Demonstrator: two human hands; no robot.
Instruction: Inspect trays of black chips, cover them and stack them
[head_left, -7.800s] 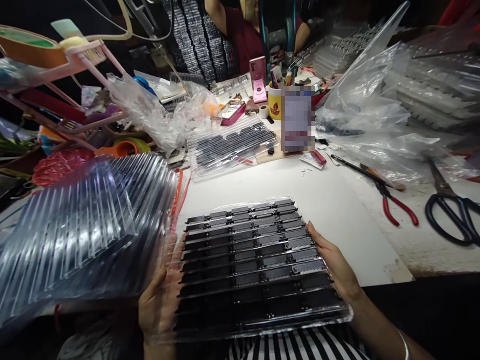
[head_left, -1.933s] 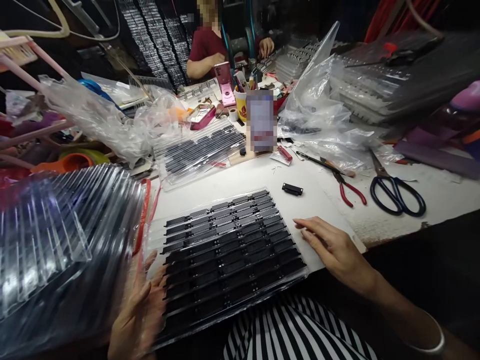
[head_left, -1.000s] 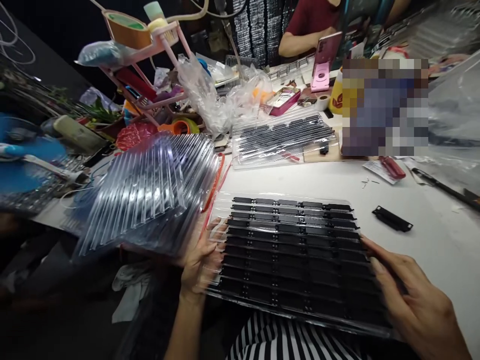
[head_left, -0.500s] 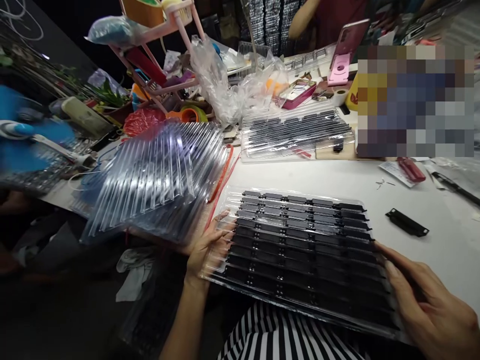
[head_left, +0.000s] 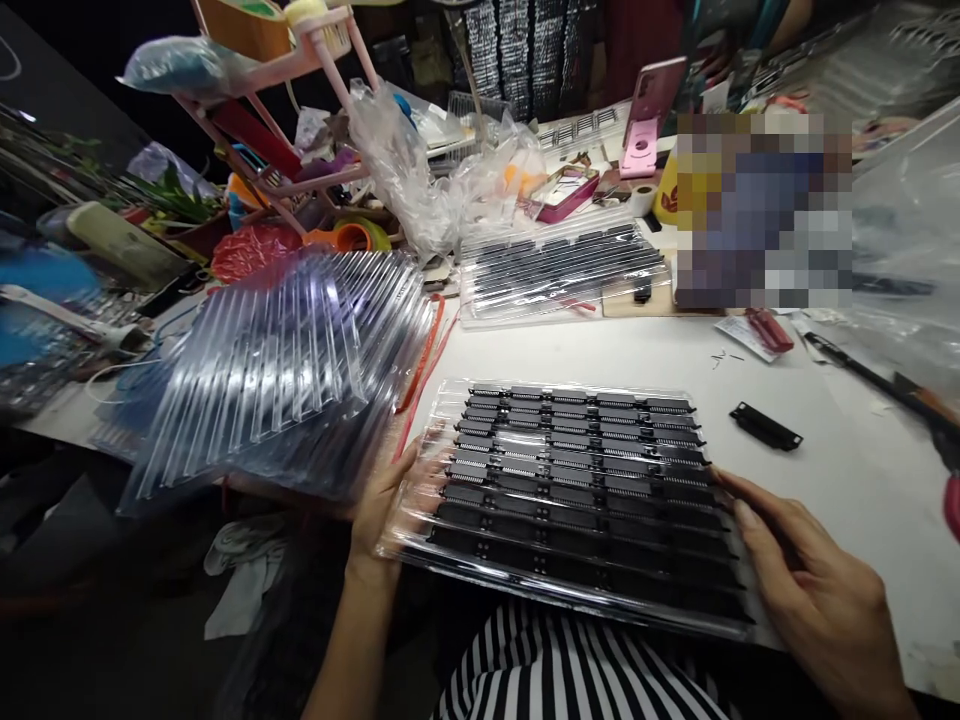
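A clear plastic tray (head_left: 414, 500) filled with rows of black comb-like plastic parts (head_left: 570, 460) is held between my two hands, over the table's front edge and my lap. My left hand (head_left: 382, 505) grips its left side, the fingers partly seen through the clear plastic. On the right edge, my right hand (head_left: 814, 580) is closed, thumb on top and the other fingers along the side. One loose black part (head_left: 765, 427) lies on the white table, to the right of the tray.
Stacked ribbed clear trays (head_left: 277, 350) stand at the left, with an orange-red strap (head_left: 421, 355) beside them. Behind lies another clear tray (head_left: 559, 265) with black parts. A phone (head_left: 654, 100) on a pink stand, a red-handled tool (head_left: 769, 330) and plastic bags (head_left: 405, 170) lie farther back.
The view has shifted a little to the right, so the scene sits farther left. Both hands keep hold of the tray, whose near edge now tips up slightly.
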